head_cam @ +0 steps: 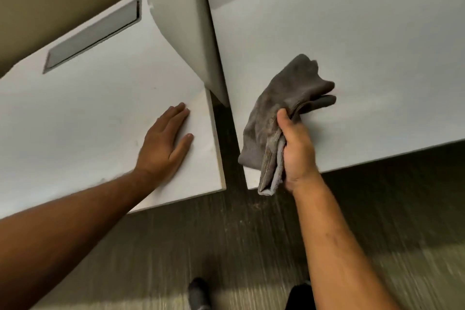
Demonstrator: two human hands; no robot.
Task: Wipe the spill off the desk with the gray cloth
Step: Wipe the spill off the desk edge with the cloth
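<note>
The gray cloth (274,113) is bunched in my right hand (297,148), which grips its near folds above the front left corner of the right white desk (364,58). The cloth's far part lies over the desk surface; a folded end hangs below my fist past the desk's front edge. My left hand (163,143) rests flat, fingers spread, on the near right corner of the left white desk (75,113). No spill is visible on either desk.
A white divider panel (186,22) stands between the two desks, with a narrow gap (226,133) showing dark floor. A gray cable-hatch cover (93,35) is set into the left desk. Dark wood-grain floor (226,246) and a dark shoe (198,292) lie below.
</note>
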